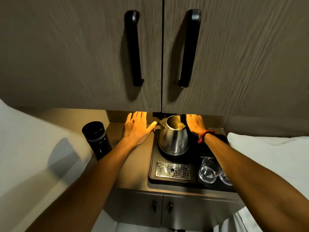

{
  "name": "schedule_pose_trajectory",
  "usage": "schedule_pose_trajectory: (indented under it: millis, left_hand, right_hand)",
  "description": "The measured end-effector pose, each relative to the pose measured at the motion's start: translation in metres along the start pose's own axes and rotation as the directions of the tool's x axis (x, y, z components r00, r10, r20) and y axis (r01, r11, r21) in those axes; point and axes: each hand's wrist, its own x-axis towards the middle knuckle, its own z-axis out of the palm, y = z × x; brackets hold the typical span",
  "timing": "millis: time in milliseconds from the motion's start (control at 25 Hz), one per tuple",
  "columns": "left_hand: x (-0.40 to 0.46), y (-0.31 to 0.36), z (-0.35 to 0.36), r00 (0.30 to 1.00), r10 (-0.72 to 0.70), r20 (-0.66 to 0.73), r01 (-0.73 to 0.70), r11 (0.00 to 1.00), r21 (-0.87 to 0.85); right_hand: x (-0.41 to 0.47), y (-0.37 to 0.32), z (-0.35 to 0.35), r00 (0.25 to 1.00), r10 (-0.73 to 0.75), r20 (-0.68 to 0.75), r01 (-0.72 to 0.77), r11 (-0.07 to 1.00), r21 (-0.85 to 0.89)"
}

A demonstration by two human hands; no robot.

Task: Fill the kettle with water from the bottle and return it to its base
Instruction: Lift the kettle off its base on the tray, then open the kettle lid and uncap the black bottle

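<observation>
The kettle (173, 136) is standing upright on its round base (168, 152), at the far left of the black tray (153, 164), with its lid open and its mouth facing up. Its spout is pointing toward ten o'clock and its dark handle side is facing two o'clock, so its long axis is running straight up from the base. Whether any water is sitting inside, the view is not showing.

The right hand (195, 123) is hovering just beside the handle, at about two o'clock from the kettle body, its fingers (192, 117) lying flat and loosely extended, closing on nothing. The left hand (136, 128) is hanging at nine to ten o'clock from the kettle, fingers (138, 115) spread wide, thumb reaching toward the spout without clearly touching it.

The dark bottle (97, 139) is standing upright on the bench (132, 173), capped, at eight o'clock from the left hand and well apart from the kettle. Judging from this, the left hand is the nearer one for fetching the bottle, while the right is lying closest to the handle.

A perforated drip grate (173, 170) is sitting at six o'clock from the kettle, and two glasses (209, 171) are resting at four o'clock on the tray.
</observation>
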Motion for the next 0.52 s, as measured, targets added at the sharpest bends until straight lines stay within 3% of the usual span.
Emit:
schedule_pose_trajectory:
  millis: [120,280,400,520]
  left_hand:
    - [0.000,-0.015,-0.015,0.999,-0.035,-0.031,0.036,0.999,0.032]
    - [-0.012,-0.054,-0.038,0.994,-0.099,-0.044,0.103,0.990,0.100]
    - [-0.018,-0.088,-0.054,0.976,-0.193,0.100,0.174,0.969,0.176]
    - [-0.027,-0.119,-0.071,0.928,-0.276,0.251,0.222,0.949,0.224]
  right_hand:
    - [-0.003,0.005,0.000,0.984,0.164,0.062,-0.168,0.984,0.062]
    - [-0.010,0.016,-0.002,0.972,0.169,0.163,-0.131,0.966,-0.221]
    - [-0.008,-0.006,-0.008,0.977,0.180,0.119,-0.177,0.984,-0.032]
    - [-0.020,-0.038,-0.012,0.957,0.223,0.184,-0.215,0.975,-0.063]
